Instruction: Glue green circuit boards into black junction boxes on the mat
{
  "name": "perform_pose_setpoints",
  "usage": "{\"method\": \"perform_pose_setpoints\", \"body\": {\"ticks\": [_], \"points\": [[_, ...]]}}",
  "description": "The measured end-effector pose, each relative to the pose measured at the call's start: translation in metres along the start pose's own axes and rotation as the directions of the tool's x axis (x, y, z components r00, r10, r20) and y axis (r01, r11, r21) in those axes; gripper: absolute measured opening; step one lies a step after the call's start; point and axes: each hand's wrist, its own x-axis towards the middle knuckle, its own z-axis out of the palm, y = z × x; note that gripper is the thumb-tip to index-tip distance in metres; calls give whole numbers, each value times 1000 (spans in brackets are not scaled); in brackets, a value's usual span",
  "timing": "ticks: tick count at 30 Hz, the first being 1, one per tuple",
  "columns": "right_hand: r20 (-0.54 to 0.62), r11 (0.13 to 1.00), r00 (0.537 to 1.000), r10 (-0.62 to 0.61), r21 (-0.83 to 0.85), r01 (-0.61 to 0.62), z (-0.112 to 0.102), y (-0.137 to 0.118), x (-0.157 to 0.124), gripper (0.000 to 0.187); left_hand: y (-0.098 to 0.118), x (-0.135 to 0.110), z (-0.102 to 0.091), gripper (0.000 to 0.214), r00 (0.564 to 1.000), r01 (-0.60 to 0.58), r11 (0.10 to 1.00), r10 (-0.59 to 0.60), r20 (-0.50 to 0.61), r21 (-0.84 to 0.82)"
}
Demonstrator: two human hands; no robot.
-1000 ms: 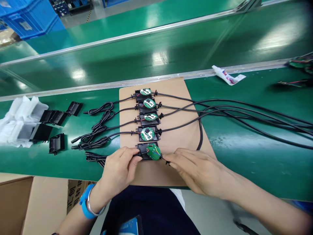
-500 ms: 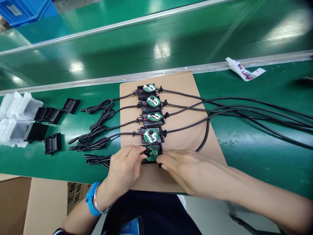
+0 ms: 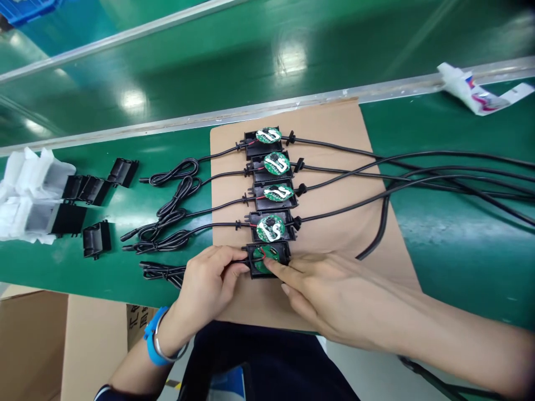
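Note:
Closest to me on the cardboard lies a black plastic housing [image 3: 287,252] with a round green circuit board [image 3: 259,266] in it. My left hand [image 3: 211,281] pinches a thin black cable [image 3: 238,260] at the housing's left end. With its index finger stretched out, my right hand [image 3: 330,284] touches the board beside a short red wire [image 3: 263,252]; its thumb is apart and it holds nothing. Beyond them, several similar housings [image 3: 273,197] stand in a row, each with a white-streaked board [image 3: 271,228] and a cable at either side.
A cardboard sheet [image 3: 334,128] covers part of the green bench [image 3: 460,267]. Bundled cables [image 3: 179,239] lie left, long cables [image 3: 418,172] run right. Farther left are loose black housings [image 3: 97,239] and white-wrapped pieces [image 3: 29,184]. A crumpled wrapper [image 3: 476,92] lies back right, a carton [image 3: 96,340] below left.
My right index finger has moved from the housing's right end onto the board. My left fingers have shifted off the board to the cable, and a red wire now shows. The view has shifted slightly.

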Motion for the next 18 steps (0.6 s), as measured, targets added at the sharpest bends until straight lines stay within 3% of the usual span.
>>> {"method": "perform_pose_setpoints", "body": {"ticks": [6,9,12,18], "points": [[-18,1000,1000,-1,6,1,-1,2,1,45,0,-3,4,15,990,-125,976,136,-48,180],[-40,1000,999,-5,4,6,0,2,1,44,4,-3,2,15,985,-171,938,174,17,300],[-61,1000,998,-5,6,5,1,2,1,41,7,2,0,22,984,-170,921,141,106,352],[-55,1000,998,3,27,-1,2,2,1,35,14,14,7,16,961,-85,885,-49,273,458]]}}
